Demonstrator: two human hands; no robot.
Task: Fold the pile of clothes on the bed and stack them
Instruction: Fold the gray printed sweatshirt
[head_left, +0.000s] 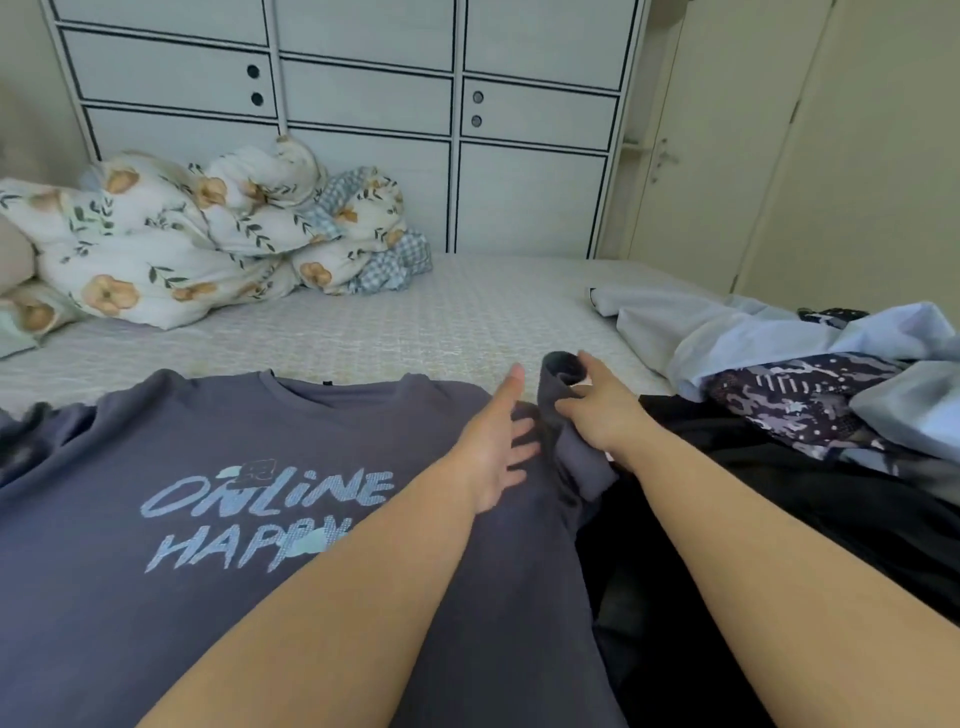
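Grey printed T-shirt (223, 519) flat on bed (415, 322)

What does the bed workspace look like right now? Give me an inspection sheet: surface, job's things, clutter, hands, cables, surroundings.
Surface: bed with a pale textured cover, bare in the middle.
Job's things: grey T-shirt printed ONLINE HAPPY lies spread flat, front up; its right sleeve is lifted. Unfolded pile at right: light blue, patterned dark and black garments.
Clutter: floral duvet bunched at the far left.
Hands: left hand lies flat on the shirt near the shoulder, fingers straight; right hand grips the sleeve.
Cables: nothing seen.
Surroundings: white panelled cabinets behind the bed, cream door at right.
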